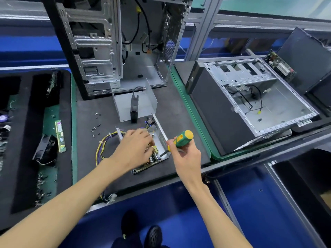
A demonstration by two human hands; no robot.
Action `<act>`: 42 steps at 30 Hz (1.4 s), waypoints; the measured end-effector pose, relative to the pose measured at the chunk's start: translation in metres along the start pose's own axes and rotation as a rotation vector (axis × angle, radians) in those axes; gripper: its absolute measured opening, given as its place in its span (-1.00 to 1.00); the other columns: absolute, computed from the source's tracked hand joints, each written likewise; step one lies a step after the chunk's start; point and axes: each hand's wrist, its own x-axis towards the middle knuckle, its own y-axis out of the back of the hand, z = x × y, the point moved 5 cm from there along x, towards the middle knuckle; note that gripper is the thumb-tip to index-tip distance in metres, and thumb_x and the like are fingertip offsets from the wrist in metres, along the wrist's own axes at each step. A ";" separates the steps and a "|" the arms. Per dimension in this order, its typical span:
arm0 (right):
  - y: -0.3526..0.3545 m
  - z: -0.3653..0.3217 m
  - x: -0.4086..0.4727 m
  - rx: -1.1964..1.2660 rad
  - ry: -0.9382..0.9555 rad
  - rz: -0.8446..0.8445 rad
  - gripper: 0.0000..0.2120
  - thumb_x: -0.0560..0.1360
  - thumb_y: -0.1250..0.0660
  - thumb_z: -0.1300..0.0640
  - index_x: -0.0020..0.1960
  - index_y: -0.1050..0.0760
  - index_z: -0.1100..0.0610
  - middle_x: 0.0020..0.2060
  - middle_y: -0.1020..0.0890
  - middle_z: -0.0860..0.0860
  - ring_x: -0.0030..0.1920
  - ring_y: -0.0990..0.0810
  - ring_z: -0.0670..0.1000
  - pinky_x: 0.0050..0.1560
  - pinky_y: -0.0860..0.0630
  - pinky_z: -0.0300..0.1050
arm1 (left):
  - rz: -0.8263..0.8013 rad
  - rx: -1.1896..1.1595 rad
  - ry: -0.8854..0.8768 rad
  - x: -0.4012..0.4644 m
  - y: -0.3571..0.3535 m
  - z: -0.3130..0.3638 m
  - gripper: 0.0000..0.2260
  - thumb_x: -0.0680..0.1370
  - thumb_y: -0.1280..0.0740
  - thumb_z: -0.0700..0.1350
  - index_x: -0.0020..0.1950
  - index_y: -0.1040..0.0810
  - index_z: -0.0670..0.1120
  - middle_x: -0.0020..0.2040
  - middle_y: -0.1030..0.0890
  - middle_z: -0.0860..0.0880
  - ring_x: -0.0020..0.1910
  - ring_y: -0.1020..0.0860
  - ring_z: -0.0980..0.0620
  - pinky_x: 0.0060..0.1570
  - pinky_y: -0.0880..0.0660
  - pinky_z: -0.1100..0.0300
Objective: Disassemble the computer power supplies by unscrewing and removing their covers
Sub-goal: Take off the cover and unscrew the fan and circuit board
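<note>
While the left hand rests fingers-down on the open grey metal power supply at the near centre of the dark worktop, the right hand has its grip wrapped round a green-and-yellow screwdriver, tip at the supply's near right corner. Removed grey cover stands just beyond.

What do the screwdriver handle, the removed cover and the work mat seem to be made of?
Screwdriver handle: likely moulded plastic or rubber, green and yellow, slightly glossy.
Removed cover: sheet metal, probably steel, matt grey with thin folded walls.
Work mat: dark foam or rubber by its dull look; cannot be sure.
</note>
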 end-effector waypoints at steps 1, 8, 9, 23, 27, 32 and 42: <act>0.000 0.003 -0.003 0.001 -0.002 -0.003 -0.85 0.58 -0.40 -0.15 0.03 -0.51 -0.11 -0.15 -0.70 -0.04 -0.16 -0.67 0.03 -0.07 -0.63 -0.15 | 0.021 0.004 0.009 -0.004 -0.002 0.000 -0.80 0.58 -0.26 -0.01 0.13 -0.61 0.02 0.15 -0.60 0.08 0.33 -0.42 0.03 0.31 -0.25 0.08; -0.001 0.010 -0.012 -0.001 0.061 -0.027 -0.86 0.61 -0.39 -0.10 0.06 -0.51 -0.06 -0.16 -0.65 0.00 -0.18 -0.63 0.04 -0.09 -0.63 -0.02 | 0.160 0.027 0.049 -0.024 -0.006 0.007 -0.77 0.45 -0.37 -0.22 0.08 -0.65 -0.07 0.12 -0.68 -0.01 0.39 -0.47 -0.02 0.38 -0.31 -0.02; 0.000 0.010 -0.015 0.004 0.104 -0.014 -0.89 0.61 -0.40 -0.06 0.06 -0.50 -0.08 -0.13 -0.63 -0.02 -0.13 -0.62 0.04 -0.08 -0.63 -0.04 | 0.176 0.017 0.052 -0.024 -0.005 0.008 -0.77 0.43 -0.38 -0.23 0.06 -0.65 -0.06 0.10 -0.68 0.00 0.37 -0.48 -0.02 0.37 -0.31 -0.01; 0.006 0.019 -0.017 0.089 0.139 0.024 -0.87 0.58 -0.43 0.00 0.04 -0.47 -0.09 -0.06 -0.57 -0.01 -0.04 -0.59 0.05 -0.02 -0.62 -0.14 | 0.249 -0.023 0.094 -0.025 -0.005 0.011 -0.78 0.43 -0.39 -0.25 0.03 -0.65 -0.02 0.12 -0.68 0.00 0.36 -0.48 0.04 0.35 -0.21 0.09; 0.007 0.020 -0.015 0.109 0.134 0.010 -0.87 0.59 -0.43 0.04 0.04 -0.48 -0.06 -0.05 -0.57 0.01 -0.03 -0.60 0.05 -0.01 -0.61 -0.17 | 0.254 -0.016 0.091 -0.024 -0.005 0.010 -0.78 0.43 -0.39 -0.25 0.03 -0.65 -0.02 0.13 -0.67 0.00 0.36 -0.47 0.05 0.35 -0.19 0.10; 0.008 0.024 -0.016 0.114 0.116 -0.004 -0.87 0.60 -0.43 0.07 0.04 -0.48 0.01 -0.06 -0.57 0.02 -0.04 -0.60 0.06 -0.02 -0.62 -0.15 | 0.268 -0.020 0.089 -0.025 -0.005 0.009 -0.78 0.43 -0.40 -0.24 0.03 -0.65 -0.01 0.15 -0.66 0.00 0.36 -0.42 0.10 0.34 -0.18 0.12; 0.005 0.021 -0.013 0.068 0.141 -0.020 -0.87 0.60 -0.43 0.09 0.04 -0.48 0.02 -0.05 -0.54 0.01 -0.03 -0.58 0.07 -0.02 -0.65 0.04 | 0.291 0.003 0.072 -0.024 -0.004 0.011 -0.78 0.42 -0.42 -0.25 0.02 -0.66 -0.03 0.13 -0.67 -0.02 0.35 -0.41 0.09 0.32 -0.17 0.12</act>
